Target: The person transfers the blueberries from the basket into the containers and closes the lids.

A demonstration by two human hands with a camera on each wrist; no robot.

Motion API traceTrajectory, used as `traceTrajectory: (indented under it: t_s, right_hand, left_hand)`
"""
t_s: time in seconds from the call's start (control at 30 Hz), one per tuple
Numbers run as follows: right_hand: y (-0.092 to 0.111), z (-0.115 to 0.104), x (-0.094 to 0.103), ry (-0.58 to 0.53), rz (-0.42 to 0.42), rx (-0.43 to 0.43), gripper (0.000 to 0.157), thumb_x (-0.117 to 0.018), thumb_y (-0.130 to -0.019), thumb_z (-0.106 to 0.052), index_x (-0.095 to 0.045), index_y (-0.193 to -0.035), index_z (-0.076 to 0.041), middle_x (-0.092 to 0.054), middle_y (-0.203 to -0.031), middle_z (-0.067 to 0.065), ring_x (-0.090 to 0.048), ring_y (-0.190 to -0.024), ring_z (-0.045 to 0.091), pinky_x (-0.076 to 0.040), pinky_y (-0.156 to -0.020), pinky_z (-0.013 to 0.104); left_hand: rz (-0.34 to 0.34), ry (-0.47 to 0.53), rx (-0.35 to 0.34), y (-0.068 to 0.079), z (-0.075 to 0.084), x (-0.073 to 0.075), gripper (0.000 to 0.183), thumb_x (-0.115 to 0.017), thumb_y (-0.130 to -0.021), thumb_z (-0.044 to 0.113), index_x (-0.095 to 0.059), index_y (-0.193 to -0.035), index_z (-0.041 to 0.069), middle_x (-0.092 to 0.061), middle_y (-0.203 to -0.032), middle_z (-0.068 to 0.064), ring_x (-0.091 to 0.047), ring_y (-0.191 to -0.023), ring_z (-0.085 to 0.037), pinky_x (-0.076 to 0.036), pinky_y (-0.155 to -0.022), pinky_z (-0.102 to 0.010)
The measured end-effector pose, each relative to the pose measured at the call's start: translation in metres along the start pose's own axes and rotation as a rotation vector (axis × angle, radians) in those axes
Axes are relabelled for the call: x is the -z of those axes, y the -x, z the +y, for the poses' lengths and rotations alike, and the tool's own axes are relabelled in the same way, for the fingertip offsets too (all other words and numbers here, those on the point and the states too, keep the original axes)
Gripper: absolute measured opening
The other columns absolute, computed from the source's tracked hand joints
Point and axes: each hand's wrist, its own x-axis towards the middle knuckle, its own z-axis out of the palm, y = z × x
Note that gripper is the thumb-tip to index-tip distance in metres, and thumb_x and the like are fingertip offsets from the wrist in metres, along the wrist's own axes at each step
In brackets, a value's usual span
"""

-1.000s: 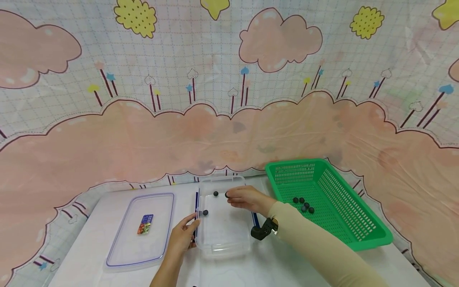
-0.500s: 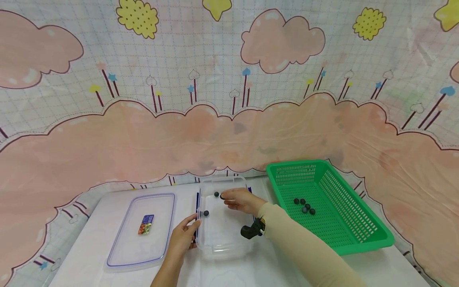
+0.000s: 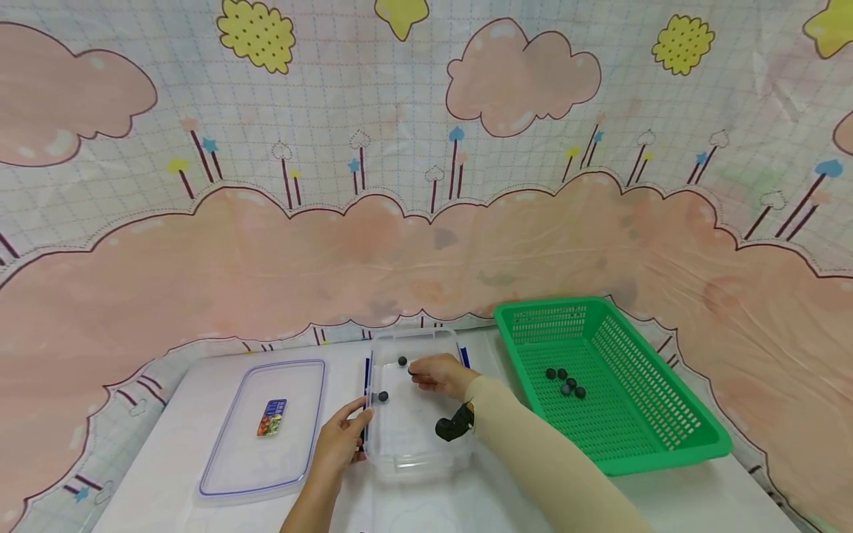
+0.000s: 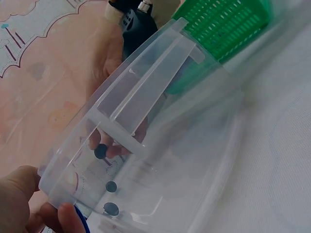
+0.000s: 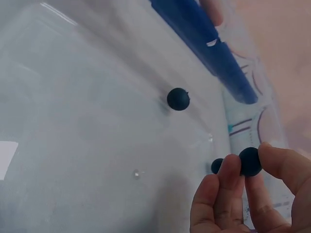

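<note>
My right hand is inside the clear plastic container. Between thumb and fingers it pinches a dark round blueberry, held just above the container's floor. Two more blueberries lie in there: one near the far end and another by the left wall. My left hand grips the container's left side, thumb at the rim and fingers near the blue latch. Seen through the clear wall in the left wrist view, the pinched blueberry sits at my right fingertips.
On the right stands a green slotted basket with several blueberries in it. A clear lid with a blue seal and a colourful label lies on the white table to the left. A patterned cloth hangs behind.
My right hand has moved left and slightly nearer over the container floor, still pinching the blueberry. My left hand keeps its place on the container.
</note>
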Motion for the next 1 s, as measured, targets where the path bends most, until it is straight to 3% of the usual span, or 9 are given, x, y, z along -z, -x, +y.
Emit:
traceTrajectory:
  t_s: [0.27, 0.43, 0.53, 0.67, 0.83, 1.0]
  right_hand:
    - [-0.005, 0.008, -0.001, -0.009, 0.057, 0.003, 0.024, -0.068, -0.091, -0.007, -0.067, -0.112, 0.003, -0.069, -0.102, 0.012, -0.063, -0.085, 0.016, -0.057, -0.08, 0.025]
    - [-0.005, 0.007, -0.001, -0.026, 0.058, 0.012, 0.026, -0.067, -0.093, -0.009, -0.066, -0.116, 0.002, -0.068, -0.11, 0.014, -0.063, -0.088, 0.017, -0.056, -0.084, 0.027]
    - [-0.003, 0.003, -0.001, -0.046, 0.022, 0.03, 0.029, -0.065, -0.094, -0.01, -0.063, -0.121, 0.003, -0.064, -0.12, 0.018, -0.063, -0.092, 0.017, -0.055, -0.089, 0.029]
    - [0.006, -0.011, 0.006, -0.079, -0.096, 0.074, 0.035, -0.06, -0.097, -0.009, -0.057, -0.129, 0.005, -0.06, -0.126, 0.019, -0.063, -0.103, 0.021, -0.051, -0.099, 0.034]
    - [0.022, -0.04, 0.033, -0.027, -0.2, 0.161, 0.043, -0.056, -0.1, -0.009, -0.048, -0.139, 0.006, -0.061, -0.115, 0.008, -0.056, -0.122, 0.03, -0.05, -0.098, 0.031]
    - [0.033, -0.06, 0.09, 0.06, -0.188, 0.228, 0.049, -0.052, -0.101, -0.011, -0.039, -0.145, 0.007, -0.058, -0.113, 0.001, -0.056, -0.111, 0.021, -0.048, -0.085, 0.022]
  left_hand:
    - [0.002, 0.008, -0.003, 0.0, -0.001, -0.001, 0.047, -0.064, -0.096, 0.028, -0.056, -0.138, 0.009, -0.054, -0.084, -0.001, -0.043, -0.061, -0.01, -0.048, -0.048, -0.022]
    - [0.008, 0.011, 0.0, -0.001, -0.002, -0.001, 0.047, -0.064, -0.095, 0.029, -0.056, -0.138, 0.01, -0.054, -0.083, 0.0, -0.043, -0.061, -0.01, -0.048, -0.048, -0.022]
    - [0.011, 0.013, 0.0, -0.002, -0.002, -0.001, 0.047, -0.064, -0.096, 0.028, -0.057, -0.138, 0.01, -0.054, -0.083, 0.0, -0.043, -0.061, -0.01, -0.048, -0.048, -0.022]
    - [0.008, 0.012, 0.001, -0.001, 0.0, -0.002, 0.047, -0.064, -0.096, 0.028, -0.056, -0.138, 0.009, -0.053, -0.083, 0.0, -0.043, -0.062, -0.01, -0.048, -0.048, -0.022]
    - [0.014, 0.006, 0.008, -0.002, 0.0, -0.002, 0.045, -0.063, -0.096, 0.027, -0.057, -0.137, 0.01, -0.055, -0.086, -0.002, -0.044, -0.062, -0.01, -0.049, -0.049, -0.022]
    - [0.015, 0.004, 0.011, -0.001, 0.001, -0.002, 0.045, -0.063, -0.096, 0.027, -0.057, -0.137, 0.01, -0.055, -0.086, -0.003, -0.044, -0.062, -0.01, -0.049, -0.048, -0.022]
